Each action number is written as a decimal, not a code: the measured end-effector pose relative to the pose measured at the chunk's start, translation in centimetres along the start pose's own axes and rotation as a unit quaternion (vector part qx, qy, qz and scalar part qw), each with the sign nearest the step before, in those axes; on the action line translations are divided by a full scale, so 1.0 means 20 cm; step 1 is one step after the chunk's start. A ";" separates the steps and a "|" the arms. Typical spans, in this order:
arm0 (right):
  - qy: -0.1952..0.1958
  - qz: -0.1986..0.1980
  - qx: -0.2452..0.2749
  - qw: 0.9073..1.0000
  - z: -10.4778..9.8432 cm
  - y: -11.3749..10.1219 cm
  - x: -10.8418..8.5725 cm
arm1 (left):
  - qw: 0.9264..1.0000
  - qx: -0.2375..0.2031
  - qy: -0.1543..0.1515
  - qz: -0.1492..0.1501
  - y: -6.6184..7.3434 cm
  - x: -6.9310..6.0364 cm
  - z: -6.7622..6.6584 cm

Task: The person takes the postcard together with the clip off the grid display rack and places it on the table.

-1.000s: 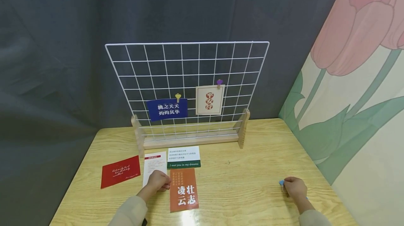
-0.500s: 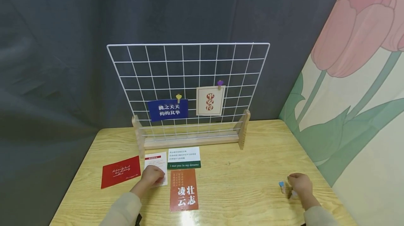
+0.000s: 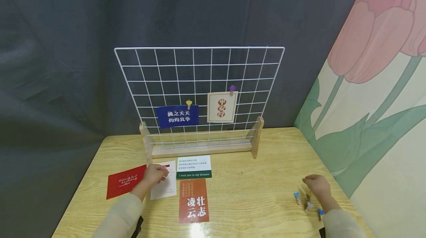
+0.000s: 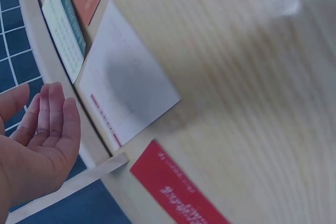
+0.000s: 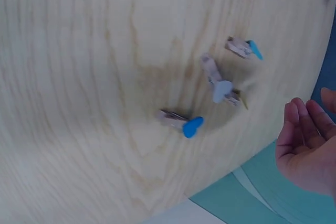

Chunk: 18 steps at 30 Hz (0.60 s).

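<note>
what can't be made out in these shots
White card, head view: heading partly behind the left hand.
Red card, left wrist view: cut off by bottom edge, lettering blurred.
Yellow clip, right wrist view: partly behind white clip.
Right hand, right wrist view: cut off by right edge.

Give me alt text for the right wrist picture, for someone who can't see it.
A person's right hand, holding nothing, shows at the right edge. Left of it on a wooden table lie a light-blue-topped clip, a pale-topped clip, a yellow-topped clip and a blue-topped clip.
</note>
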State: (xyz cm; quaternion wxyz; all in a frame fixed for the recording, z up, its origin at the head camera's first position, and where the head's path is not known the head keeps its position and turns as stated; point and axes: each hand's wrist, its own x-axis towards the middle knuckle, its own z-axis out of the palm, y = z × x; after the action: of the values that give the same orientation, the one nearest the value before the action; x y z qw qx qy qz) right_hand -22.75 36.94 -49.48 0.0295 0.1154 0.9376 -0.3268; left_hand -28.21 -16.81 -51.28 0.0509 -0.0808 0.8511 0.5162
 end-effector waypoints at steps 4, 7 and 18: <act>0.001 -0.007 0.004 1.000 -0.03 -0.03 0.03 | 1.000 0.010 0.004 0.007 0.05 0.01 -0.03; 0.006 -0.017 0.008 1.000 -0.06 -0.06 0.04 | 1.000 0.015 0.001 0.018 0.09 0.02 -0.06; 0.006 -0.032 0.056 0.998 -0.15 -0.19 0.12 | 0.998 0.005 0.021 0.052 0.23 0.07 -0.12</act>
State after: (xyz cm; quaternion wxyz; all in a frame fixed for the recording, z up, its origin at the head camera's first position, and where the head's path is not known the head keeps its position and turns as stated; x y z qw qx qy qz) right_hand -25.97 36.37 -45.10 0.0073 0.0885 0.9211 -0.3792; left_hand -30.51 -17.08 -46.42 0.0060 -0.0467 0.8577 0.5120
